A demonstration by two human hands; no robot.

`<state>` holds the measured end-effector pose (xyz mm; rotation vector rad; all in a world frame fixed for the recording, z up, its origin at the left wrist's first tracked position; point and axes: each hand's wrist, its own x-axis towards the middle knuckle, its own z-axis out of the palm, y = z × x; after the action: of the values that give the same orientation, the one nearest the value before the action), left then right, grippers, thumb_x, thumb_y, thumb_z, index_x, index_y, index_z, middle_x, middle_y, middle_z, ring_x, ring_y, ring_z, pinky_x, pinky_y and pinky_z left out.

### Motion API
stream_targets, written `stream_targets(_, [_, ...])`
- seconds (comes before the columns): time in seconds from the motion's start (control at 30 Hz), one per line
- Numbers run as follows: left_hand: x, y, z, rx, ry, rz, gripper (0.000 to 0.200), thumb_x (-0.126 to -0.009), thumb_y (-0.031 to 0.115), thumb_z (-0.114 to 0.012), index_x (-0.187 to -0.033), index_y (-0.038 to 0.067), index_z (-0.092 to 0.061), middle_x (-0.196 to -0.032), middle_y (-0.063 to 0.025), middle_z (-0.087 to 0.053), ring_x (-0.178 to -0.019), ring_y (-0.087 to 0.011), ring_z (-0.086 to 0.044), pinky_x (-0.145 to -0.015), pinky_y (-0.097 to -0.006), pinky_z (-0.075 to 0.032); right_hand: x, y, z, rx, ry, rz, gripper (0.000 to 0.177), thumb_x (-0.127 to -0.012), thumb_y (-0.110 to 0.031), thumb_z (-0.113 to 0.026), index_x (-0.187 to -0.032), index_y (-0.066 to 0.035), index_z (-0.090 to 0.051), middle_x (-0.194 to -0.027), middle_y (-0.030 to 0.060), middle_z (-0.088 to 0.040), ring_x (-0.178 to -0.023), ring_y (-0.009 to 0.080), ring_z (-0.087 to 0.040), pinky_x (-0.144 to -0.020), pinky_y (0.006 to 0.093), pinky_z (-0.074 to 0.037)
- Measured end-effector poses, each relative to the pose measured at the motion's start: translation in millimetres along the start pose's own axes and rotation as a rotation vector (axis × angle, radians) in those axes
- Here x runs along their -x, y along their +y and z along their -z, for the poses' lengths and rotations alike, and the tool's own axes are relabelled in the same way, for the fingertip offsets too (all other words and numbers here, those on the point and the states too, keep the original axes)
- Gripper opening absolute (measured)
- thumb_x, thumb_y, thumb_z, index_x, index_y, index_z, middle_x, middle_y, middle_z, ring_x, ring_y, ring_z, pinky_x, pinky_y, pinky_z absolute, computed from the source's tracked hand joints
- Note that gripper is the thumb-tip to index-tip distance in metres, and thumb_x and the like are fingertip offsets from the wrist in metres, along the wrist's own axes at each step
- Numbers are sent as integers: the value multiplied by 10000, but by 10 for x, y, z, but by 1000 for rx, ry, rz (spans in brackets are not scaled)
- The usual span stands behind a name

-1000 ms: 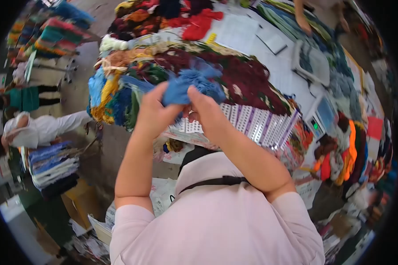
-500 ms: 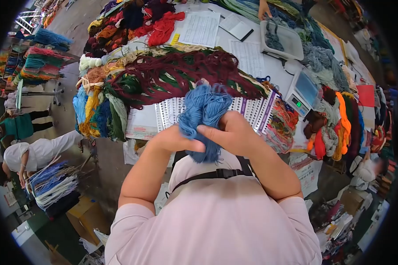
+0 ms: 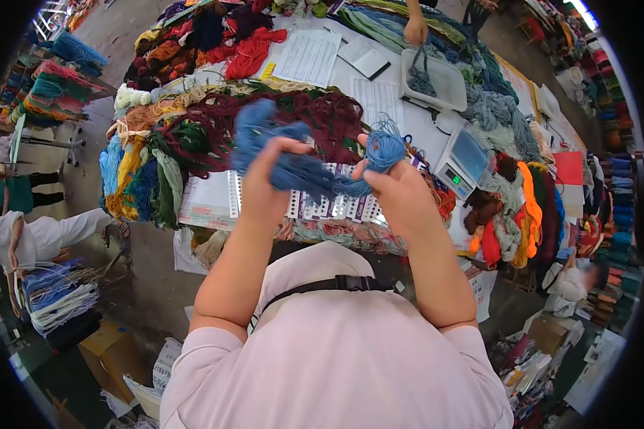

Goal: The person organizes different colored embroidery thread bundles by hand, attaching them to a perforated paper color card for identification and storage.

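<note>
A blue yarn skein point(image 3: 311, 179) stretches between my two hands above the table's near edge. My left hand point(image 3: 268, 175) is closed round its thicker, motion-blurred part, thumb on top. On the other side my right hand point(image 3: 397, 187) grips a looped end of the same yarn, its thumb pressed against the strands. Below the skein lie white cards with rows of holes and purple strips point(image 3: 336, 206), partly covered by my hands and the yarn. Just beyond is a long spread of maroon yarn point(image 3: 265, 118) mixed with green and cream strands.
A digital scale point(image 3: 462, 161) stands at right, near orange yarn point(image 3: 529, 207). Farther back, another person's hand point(image 3: 416, 32) holds dark yarn over a clear plastic tub point(image 3: 447, 86). Printed sheets point(image 3: 308, 57) and red yarn point(image 3: 254, 51) lie at the back; people stand at far left.
My hands have moved apart and away from my body, drawing the bunched blue skein out between them. The view has shifted slightly. The other person's hand has lifted yarn at the tub.
</note>
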<state>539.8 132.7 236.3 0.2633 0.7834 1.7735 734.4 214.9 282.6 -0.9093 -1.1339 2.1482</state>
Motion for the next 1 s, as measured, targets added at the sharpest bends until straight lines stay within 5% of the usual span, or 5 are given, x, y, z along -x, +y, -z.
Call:
stream_targets(0.2, [46, 431, 872, 179, 68, -151, 181, -945, 186, -516, -822, 53, -520, -918, -59, -524, -785, -183, -498, -767, -316, -406, -128, 2, 259, -87, 65, -128, 347, -939, -191, -555, -1221, 10, -543, -728, 24, -543, -664, 115, -513, -645, 257, -423])
stream_targets(0.4, [635, 1587, 1236, -865, 437, -610, 179, -929, 122, -500, -770, 58, -451, -1094, -100, -564, -862, -167, -495, -839, -286, -373, 122, -465, 542, 17, 224, -50, 391, -994, -297, -454, -1184, 23, -575, -502, -67, -352, -365, 25, -250, -378, 200, -192])
stream_targets(0.6, [904, 1896, 1848, -796, 521, -402, 161, -939, 185, -557, -855, 50, -582, -613, 6, -493, -492, -89, -433, -583, -249, -413, 310, -375, 465, 67, 300, -13, 457, -1009, -302, -403, -1341, 11, -436, -575, -52, -399, -410, 31, -300, -434, 215, -225])
stream_targets(0.83, [29, 1023, 3923, -1059, 828, 371, 221, -871, 255, -644, -757, 68, -610, -604, 16, -501, -481, -106, -450, -446, -259, -335, 82, 168, 2, 85, 316, -184, 417, -960, -245, -448, -1308, -16, -462, -683, -15, -454, -529, 77, -380, -559, 256, -307])
stream_targets(1.0, [-213, 1110, 4569, -920, 1091, -219, 257, -830, 230, -666, -936, -4, -661, -803, -127, -666, -724, -271, -639, -657, -394, -481, 30, 331, -65, 99, 312, -179, 355, -943, -243, -490, -1228, -33, -524, -698, -4, -488, -566, 90, -432, -550, 249, -342])
